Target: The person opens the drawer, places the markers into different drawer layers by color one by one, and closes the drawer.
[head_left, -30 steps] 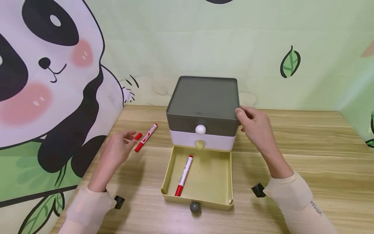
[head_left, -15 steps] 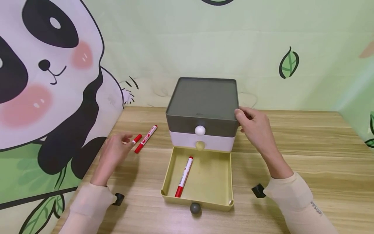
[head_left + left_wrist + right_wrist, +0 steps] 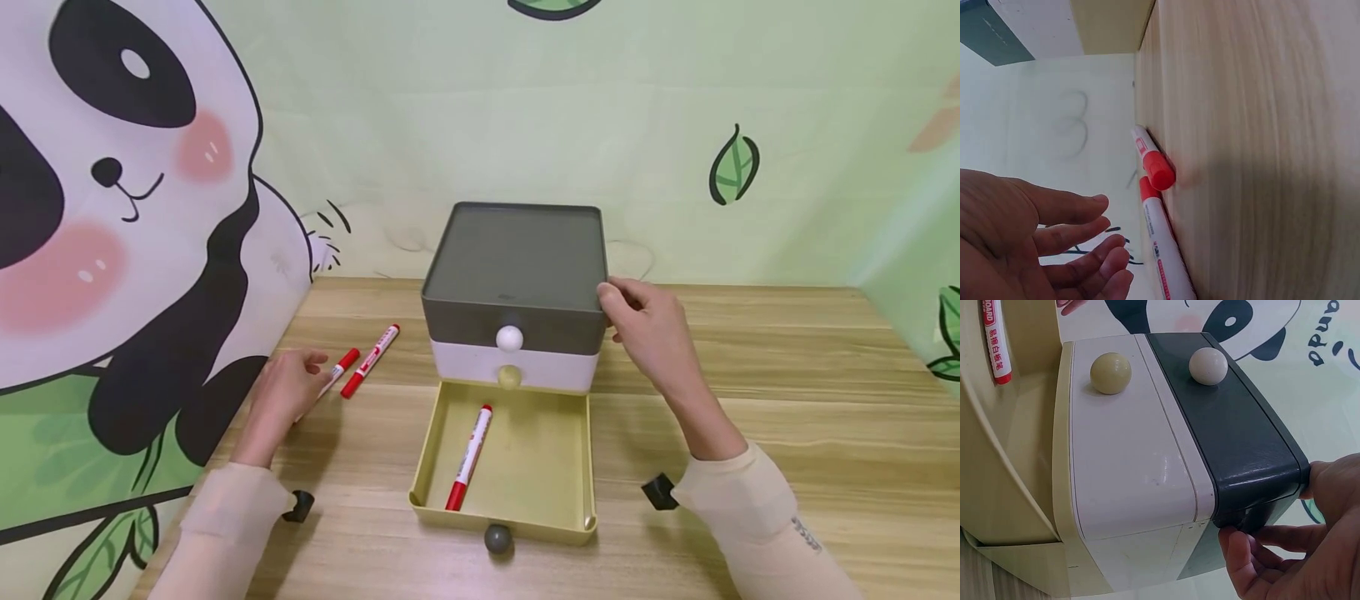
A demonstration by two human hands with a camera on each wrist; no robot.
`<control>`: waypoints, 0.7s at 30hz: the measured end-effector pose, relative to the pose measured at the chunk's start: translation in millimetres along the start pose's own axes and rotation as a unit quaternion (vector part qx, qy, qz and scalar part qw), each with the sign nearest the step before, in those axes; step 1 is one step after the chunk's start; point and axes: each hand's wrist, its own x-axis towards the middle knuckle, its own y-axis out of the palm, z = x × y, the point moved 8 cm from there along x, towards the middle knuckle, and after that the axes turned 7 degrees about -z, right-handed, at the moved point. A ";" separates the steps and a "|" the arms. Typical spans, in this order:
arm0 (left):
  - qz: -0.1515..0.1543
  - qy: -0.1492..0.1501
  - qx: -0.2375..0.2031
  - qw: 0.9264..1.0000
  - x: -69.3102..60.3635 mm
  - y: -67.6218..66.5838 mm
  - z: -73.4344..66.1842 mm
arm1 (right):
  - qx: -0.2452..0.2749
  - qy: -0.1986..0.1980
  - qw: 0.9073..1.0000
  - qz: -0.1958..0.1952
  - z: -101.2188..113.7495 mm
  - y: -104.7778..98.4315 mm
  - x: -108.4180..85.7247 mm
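Note:
A small desktop drawer unit (image 3: 517, 258) has a dark grey top tier, a white tier and a yellow bottom drawer (image 3: 540, 529) pulled out. In this drawer lies a red-capped whiteboard marker (image 3: 471, 454). My right hand (image 3: 652, 327) holds the unit's front right top corner, the thumb on the edge and the fingers curled against the side. Left of the unit, my left hand (image 3: 287, 387) hovers over a red-capped marker (image 3: 1166, 250), partly hiding it in the head view. The left wrist view shows loose fingers apart from it. Another marker (image 3: 371, 362) lies alongside.
The wooden table (image 3: 810, 400) extends to both sides of the unit. A pale green printed cloth (image 3: 660, 150) with a panda stands close behind and on the left. The drawer's dark round knob (image 3: 498, 539) sticks out toward the front.
My left hand has drawn back slightly to the left from the nearer marker, uncovering more of it. The right hand has stayed at the unit's corner. The head view has shifted a little.

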 end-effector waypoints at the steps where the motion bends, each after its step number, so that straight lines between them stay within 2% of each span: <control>1: 0.004 -0.004 0.002 1.000 0.8 1.4 1.3 | -0.001 0.000 1.000 0.000 0.0 0.0 0.0; 10: 0.026 -0.024 0.011 0.999 6.5 11.0 11.3 | 0.000 0.003 1.000 0.000 -0.5 0.0 0.0; 21: 0.049 -0.030 0.019 0.998 9.8 19.0 17.7 | 0.000 -0.004 1.000 -0.003 -0.2 0.1 1.0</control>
